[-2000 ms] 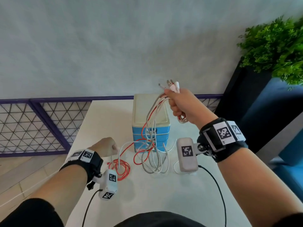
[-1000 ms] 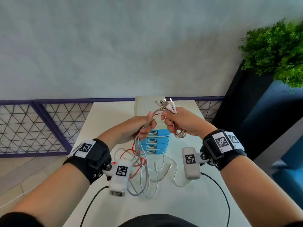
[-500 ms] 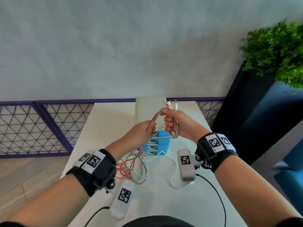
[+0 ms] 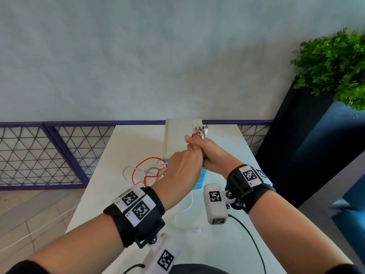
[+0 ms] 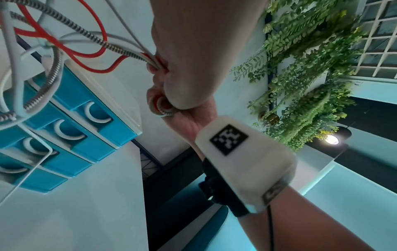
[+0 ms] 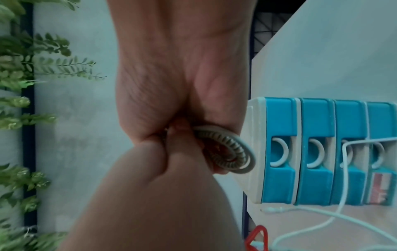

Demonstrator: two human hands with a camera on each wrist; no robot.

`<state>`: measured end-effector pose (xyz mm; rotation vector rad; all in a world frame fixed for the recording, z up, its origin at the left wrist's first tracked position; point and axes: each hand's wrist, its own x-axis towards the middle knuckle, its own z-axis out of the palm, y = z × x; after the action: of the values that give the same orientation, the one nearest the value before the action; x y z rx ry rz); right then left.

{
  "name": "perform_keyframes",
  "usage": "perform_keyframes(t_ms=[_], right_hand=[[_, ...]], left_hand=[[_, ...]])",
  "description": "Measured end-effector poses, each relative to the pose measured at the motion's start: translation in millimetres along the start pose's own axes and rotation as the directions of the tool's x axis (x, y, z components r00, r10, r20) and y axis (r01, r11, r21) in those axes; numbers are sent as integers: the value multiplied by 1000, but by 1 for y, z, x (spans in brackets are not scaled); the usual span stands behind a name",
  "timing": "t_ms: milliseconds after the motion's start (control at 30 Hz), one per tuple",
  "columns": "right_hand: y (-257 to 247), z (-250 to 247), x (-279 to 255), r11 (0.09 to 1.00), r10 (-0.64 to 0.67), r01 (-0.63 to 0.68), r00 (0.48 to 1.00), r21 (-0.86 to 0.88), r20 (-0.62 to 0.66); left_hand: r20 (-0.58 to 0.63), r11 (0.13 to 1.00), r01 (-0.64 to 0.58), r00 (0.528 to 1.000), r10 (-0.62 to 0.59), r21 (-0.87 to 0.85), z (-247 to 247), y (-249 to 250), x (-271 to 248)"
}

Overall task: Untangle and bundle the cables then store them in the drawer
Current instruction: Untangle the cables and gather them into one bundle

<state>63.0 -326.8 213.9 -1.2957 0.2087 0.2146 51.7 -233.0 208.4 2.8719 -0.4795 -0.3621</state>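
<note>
My right hand (image 4: 205,149) grips a coiled bundle of cables (image 6: 227,152) above the blue drawer unit (image 4: 200,181); plug ends (image 4: 199,129) stick out above the fist. Pressed against it from below, my left hand (image 4: 185,165) holds the loose red, white and braided strands (image 5: 120,49) where they leave the coil. The rest of the tangle (image 4: 147,172) trails down to the table left of the drawers. In the left wrist view the coil's lower loop (image 5: 164,108) shows under my right hand (image 5: 189,125). All the drawers (image 6: 311,178) are closed.
A white cable (image 4: 182,214) lies loose on the white table (image 4: 217,254) in front of the drawers. A purple mesh railing (image 4: 49,155) runs behind the table. On the right stand a dark planter (image 4: 296,145) and green foliage (image 4: 335,66).
My left hand has moved in against the underside of my right hand, bringing the strands with it. The loose loops on the table have shifted left and spread out.
</note>
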Motion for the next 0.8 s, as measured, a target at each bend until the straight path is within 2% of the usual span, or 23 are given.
perform_keyframes(t_ms=[33, 67, 133, 167, 267, 367, 467, 600, 700, 800], right_hand=[[1, -1, 2, 1000, -15, 15, 999, -9, -37], [2, -1, 3, 999, -29, 28, 997, -26, -78], [3, -3, 6, 997, -61, 54, 990, -57, -126], [3, -3, 7, 996, -77, 71, 988, -50, -131], [-2, -6, 8, 986, -119, 134, 982, 95, -144], [-5, -10, 9, 959, -109, 147, 981, 243, -163], [-3, -9, 10, 913, -100, 163, 978, 374, -181], [-5, -7, 11, 848, -90, 203, 966, 490, -244], [-13, -6, 11, 843, -111, 234, 956, 484, -270], [-18, 0, 10, 894, -160, 262, 944, 362, -287]], left_hand=[[-90, 986, -98, 990, 110, 135, -2, 6, 3], [-124, 958, -253, 955, 270, 139, -3, -1, -1], [-244, 937, -345, 906, 346, 49, -9, -14, -6], [-255, 941, -338, 909, 330, 13, -5, -11, -3], [-126, 915, -369, 928, 351, -165, -4, -14, 1], [-50, 819, -372, 919, 390, -437, -2, -26, 5], [-37, 773, -427, 884, 466, -469, 0, -30, 3], [-40, 690, -426, 865, 500, -585, 8, -42, 4], [67, 738, -392, 859, 507, -549, 31, -60, 11], [126, 762, -320, 878, 462, -563, 54, -77, 19]])
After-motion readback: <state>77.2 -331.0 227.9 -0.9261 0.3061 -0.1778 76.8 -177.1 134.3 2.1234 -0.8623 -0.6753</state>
